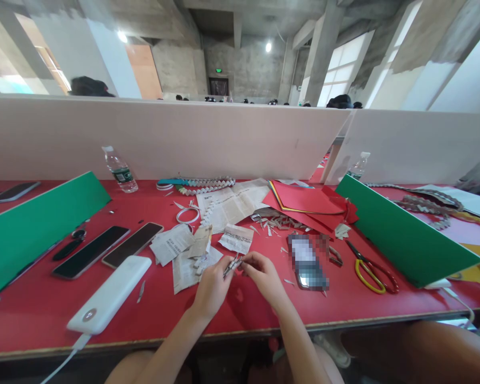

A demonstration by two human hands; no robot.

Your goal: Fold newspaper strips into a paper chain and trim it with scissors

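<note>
A small folded newspaper strip (232, 264) is pinched between the fingers of the left hand (213, 284) and the right hand (264, 274), both closed on it, just above the red surface (344, 304) near its front edge. To the left, toward the front edge, a white power bank (110, 293) and two dark phones (108, 248) are laid; to the right, yellow-handled scissors (370, 269). Farther back, newspaper scraps (188, 250), red paper sheets (308, 202) and a water bottle (119, 169) are recorded near the rear edge.
</note>
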